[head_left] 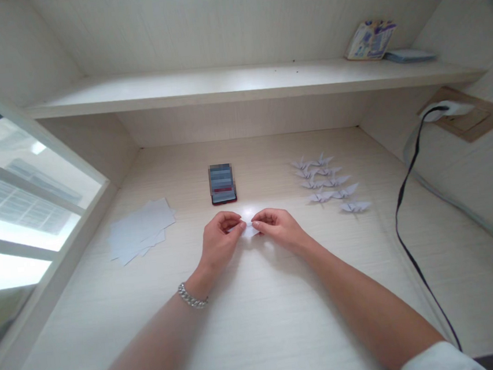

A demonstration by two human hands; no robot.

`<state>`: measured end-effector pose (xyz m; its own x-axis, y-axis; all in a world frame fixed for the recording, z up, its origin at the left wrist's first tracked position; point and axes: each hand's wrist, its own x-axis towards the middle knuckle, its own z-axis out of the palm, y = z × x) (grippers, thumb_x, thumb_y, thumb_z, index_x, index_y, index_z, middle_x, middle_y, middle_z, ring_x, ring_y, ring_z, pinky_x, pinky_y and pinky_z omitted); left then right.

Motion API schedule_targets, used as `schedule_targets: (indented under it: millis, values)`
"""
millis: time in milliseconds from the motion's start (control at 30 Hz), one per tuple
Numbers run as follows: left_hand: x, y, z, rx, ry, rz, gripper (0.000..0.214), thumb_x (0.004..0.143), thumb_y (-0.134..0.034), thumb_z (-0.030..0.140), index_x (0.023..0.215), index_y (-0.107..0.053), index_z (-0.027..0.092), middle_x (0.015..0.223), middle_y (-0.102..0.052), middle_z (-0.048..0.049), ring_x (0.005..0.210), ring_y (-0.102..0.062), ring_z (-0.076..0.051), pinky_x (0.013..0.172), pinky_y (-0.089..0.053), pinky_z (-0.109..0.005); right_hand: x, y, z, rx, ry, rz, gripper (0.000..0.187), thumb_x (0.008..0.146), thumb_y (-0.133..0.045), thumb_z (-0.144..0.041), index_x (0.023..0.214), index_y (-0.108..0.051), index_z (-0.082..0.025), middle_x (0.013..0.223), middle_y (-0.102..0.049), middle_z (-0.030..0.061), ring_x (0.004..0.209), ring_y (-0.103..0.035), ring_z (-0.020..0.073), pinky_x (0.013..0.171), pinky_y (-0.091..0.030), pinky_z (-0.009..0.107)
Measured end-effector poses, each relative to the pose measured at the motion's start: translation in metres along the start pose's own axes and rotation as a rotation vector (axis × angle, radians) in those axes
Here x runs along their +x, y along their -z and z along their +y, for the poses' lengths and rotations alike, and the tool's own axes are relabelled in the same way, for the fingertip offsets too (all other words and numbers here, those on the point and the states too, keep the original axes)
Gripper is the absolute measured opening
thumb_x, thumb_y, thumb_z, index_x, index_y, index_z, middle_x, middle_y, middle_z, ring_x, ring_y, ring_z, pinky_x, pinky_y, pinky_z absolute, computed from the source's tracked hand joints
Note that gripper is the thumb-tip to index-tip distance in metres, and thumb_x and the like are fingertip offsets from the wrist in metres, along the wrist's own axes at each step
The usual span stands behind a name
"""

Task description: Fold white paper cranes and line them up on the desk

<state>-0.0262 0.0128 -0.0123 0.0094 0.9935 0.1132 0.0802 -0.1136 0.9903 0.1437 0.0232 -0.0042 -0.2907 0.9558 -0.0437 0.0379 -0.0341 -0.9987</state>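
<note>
Between my two hands is a small folded piece of white paper (249,230), held just above or on the desk; which of the two I cannot tell. My left hand (222,238), with a chain bracelet (191,297) on its wrist, pinches the paper's left side between thumb and fingers. At the opposite side, the thumb and fingers of my right hand (280,228) close on it too. Fingertips cover much of its shape. Just beyond my hands lies a phone (222,182) with a blurred screen. Several folded white paper cranes (326,182) stand in rows to the right.
Loose sheets of white paper (141,231) overlap on the left of the desk. A black cable (399,211) runs from a wall socket (469,114) down the right side. Above the desk, a shelf (202,85) carries a colourful packet (371,40) and a flat bluish item (409,55).
</note>
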Motion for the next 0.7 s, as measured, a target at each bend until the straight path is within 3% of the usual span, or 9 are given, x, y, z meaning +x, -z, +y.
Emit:
schedule_targets:
  millis: [267, 500, 700]
  values:
    - [-0.0015, -0.0018, -0.0006, 0.007, -0.010, -0.026, 0.020, 0.070, -0.065, 0.025, 0.086, -0.057, 0.016, 0.083, -0.062, -0.0040, 0.076, -0.061, -0.014, 0.070, -0.048, -0.026, -0.0017, -0.0009, -0.0026, -0.096, 0.006, -0.032, 0.014, 0.076, -0.055, -0.028, 0.076, -0.061, -0.016, 0.072, -0.060, 0.0006, 0.065, -0.057, 0.0128, 0.062, -0.047, 0.025]
    - [-0.0060, -0.0044, 0.0043, 0.059, -0.041, -0.065, 0.016, 0.071, -0.062, 0.021, 0.086, -0.057, 0.017, 0.086, -0.062, -0.0044, 0.079, -0.061, -0.015, 0.073, -0.048, -0.027, -0.0056, -0.0020, -0.0035, -0.435, 0.151, 0.009, 0.013, 0.075, -0.054, -0.023, 0.076, -0.065, -0.016, 0.072, -0.064, 0.0017, 0.066, -0.055, 0.0127, 0.060, -0.041, 0.023]
    - [-0.0046, -0.0035, 0.0045, 0.062, -0.012, -0.075, 0.017, 0.070, -0.063, 0.021, 0.085, -0.056, 0.017, 0.085, -0.062, -0.0044, 0.078, -0.062, -0.015, 0.068, -0.048, -0.025, -0.0066, -0.0010, -0.0094, -0.464, 0.109, -0.036, 0.016, 0.072, -0.049, -0.016, 0.073, -0.065, -0.015, 0.066, -0.063, 0.0002, 0.060, -0.053, 0.0110, 0.054, -0.038, 0.021]
